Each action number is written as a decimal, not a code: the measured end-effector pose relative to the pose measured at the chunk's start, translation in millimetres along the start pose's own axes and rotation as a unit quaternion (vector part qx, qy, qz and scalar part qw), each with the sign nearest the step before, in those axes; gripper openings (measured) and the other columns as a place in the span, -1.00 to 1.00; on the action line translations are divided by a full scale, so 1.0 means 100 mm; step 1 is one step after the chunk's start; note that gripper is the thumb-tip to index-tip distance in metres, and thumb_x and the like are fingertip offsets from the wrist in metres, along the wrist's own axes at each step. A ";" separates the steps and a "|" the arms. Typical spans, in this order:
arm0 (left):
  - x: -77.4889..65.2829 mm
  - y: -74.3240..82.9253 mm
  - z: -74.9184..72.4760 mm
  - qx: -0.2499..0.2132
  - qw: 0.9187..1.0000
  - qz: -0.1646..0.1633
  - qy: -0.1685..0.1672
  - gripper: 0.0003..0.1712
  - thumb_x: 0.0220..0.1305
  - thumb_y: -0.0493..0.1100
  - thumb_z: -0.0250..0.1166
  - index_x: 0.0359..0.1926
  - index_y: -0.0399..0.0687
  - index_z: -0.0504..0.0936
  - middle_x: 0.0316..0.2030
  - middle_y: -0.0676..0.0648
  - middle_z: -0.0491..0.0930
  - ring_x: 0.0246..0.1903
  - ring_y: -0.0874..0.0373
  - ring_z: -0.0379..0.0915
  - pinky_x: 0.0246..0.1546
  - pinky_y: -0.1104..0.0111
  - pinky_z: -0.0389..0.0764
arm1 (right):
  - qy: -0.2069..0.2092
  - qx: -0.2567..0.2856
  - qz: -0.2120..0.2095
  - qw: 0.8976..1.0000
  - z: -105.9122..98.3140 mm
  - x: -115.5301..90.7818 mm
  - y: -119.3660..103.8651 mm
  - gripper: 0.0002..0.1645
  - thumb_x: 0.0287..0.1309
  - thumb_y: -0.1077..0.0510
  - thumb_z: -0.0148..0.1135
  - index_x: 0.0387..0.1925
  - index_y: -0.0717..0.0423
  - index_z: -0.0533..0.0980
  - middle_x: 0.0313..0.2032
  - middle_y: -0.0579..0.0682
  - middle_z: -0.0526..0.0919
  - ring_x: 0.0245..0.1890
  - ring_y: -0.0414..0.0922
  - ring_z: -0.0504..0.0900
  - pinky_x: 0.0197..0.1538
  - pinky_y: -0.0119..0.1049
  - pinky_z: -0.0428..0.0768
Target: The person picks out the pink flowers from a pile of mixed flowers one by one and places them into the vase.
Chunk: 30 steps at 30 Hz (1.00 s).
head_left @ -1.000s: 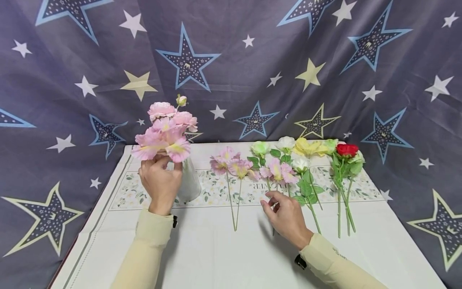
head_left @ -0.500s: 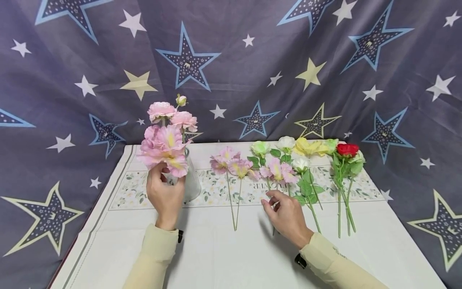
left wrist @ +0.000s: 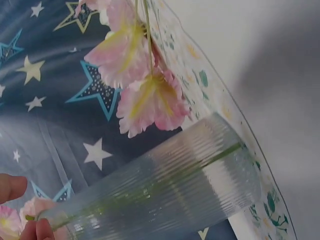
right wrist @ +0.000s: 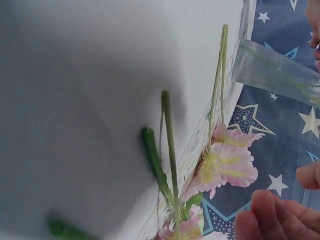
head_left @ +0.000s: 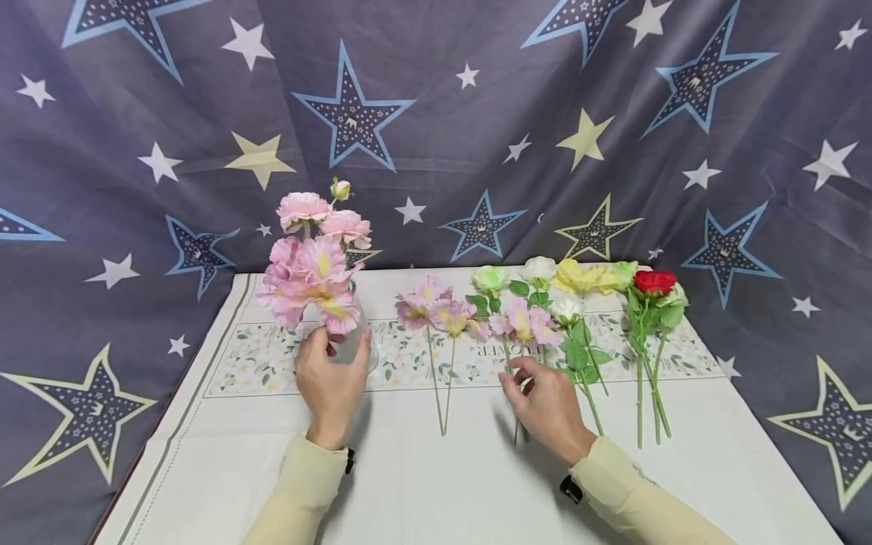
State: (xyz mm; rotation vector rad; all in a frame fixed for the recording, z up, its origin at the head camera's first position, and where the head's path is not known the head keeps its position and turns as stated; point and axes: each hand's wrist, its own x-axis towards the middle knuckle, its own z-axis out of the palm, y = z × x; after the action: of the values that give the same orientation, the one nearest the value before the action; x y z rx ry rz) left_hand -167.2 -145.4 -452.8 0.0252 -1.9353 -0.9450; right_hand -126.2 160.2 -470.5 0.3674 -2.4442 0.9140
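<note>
A ribbed clear vase (left wrist: 175, 175) stands on the left side of the table, with green stems showing through its wall. Above it spread a large pink-and-yellow artificial flower (head_left: 312, 281), rounder pale pink blooms (head_left: 303, 208) and a small bud (head_left: 341, 189). My left hand (head_left: 334, 382) is in front of the vase just below the petals, thumb and fingers apart. Over a pink-and-yellow flower (head_left: 523, 321) lying on the table, my right hand (head_left: 548, 409) hovers near its stem (right wrist: 171, 145), fingers loosely bent and holding nothing.
Two pink flowers (head_left: 425, 297) lie between the hands, stems meeting toward me. Farther right lie green-white roses (head_left: 492, 279), white roses (head_left: 567, 309), a yellow flower (head_left: 579, 278) and a red rose (head_left: 655, 282). A starry curtain (head_left: 436, 91) hangs behind the white-covered table (head_left: 422, 484).
My left hand has come down and right from the pink-and-yellow flower's base, releasing it; that flower has settled lower and slightly right in the vase. The right hand has barely moved.
</note>
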 end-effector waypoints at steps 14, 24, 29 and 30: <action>-0.24 0.05 0.11 0.014 0.994 0.019 -0.104 -0.67 0.07 -0.03 0.58 -0.27 -0.13 0.70 -0.48 -0.13 0.65 -0.46 -0.07 0.52 -0.42 0.11 0.43 | -0.009 -0.024 0.021 0.999 -0.05 0.02 0.05 -0.71 0.07 0.09 0.54 -0.19 0.13 0.68 -0.53 -0.11 0.67 -0.63 -0.31 0.59 -0.54 -0.38 0.54; -0.38 0.10 0.18 0.042 0.974 0.006 -0.221 -0.68 0.14 0.04 0.53 -0.26 -0.08 0.74 -0.44 -0.08 0.70 -0.42 -0.11 0.61 -0.40 0.08 0.51 | -0.019 -0.039 0.039 0.998 -0.11 0.08 0.12 -0.75 0.13 0.06 0.50 -0.23 0.12 0.69 -0.54 -0.11 0.65 -0.67 -0.36 0.51 -0.55 -0.33 0.51; -0.40 0.13 0.20 0.042 0.965 -0.025 -0.259 -0.63 0.16 0.10 0.52 -0.17 -0.06 0.75 -0.38 -0.05 0.70 -0.32 -0.13 0.63 -0.34 0.08 0.52 | -0.025 -0.053 0.051 0.997 -0.11 0.10 0.16 -0.77 0.17 0.05 0.49 -0.26 0.14 0.70 -0.55 -0.09 0.64 -0.71 -0.35 0.44 -0.59 -0.32 0.45; -0.40 0.13 0.20 0.042 0.963 -0.029 -0.264 -0.62 0.16 0.10 0.52 -0.16 -0.05 0.75 -0.37 -0.05 0.70 -0.31 -0.13 0.63 -0.33 0.08 0.52 | -0.026 -0.056 0.053 0.997 -0.11 0.10 0.16 -0.76 0.17 0.05 0.49 -0.27 0.14 0.69 -0.56 -0.09 0.64 -0.72 -0.35 0.43 -0.60 -0.32 0.44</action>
State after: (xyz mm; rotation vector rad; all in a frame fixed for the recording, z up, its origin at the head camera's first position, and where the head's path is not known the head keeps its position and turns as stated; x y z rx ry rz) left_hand -155.6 -108.6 -479.7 -0.1352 -2.4761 -0.9733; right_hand -137.4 178.7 -466.9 0.2267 -2.5707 0.8152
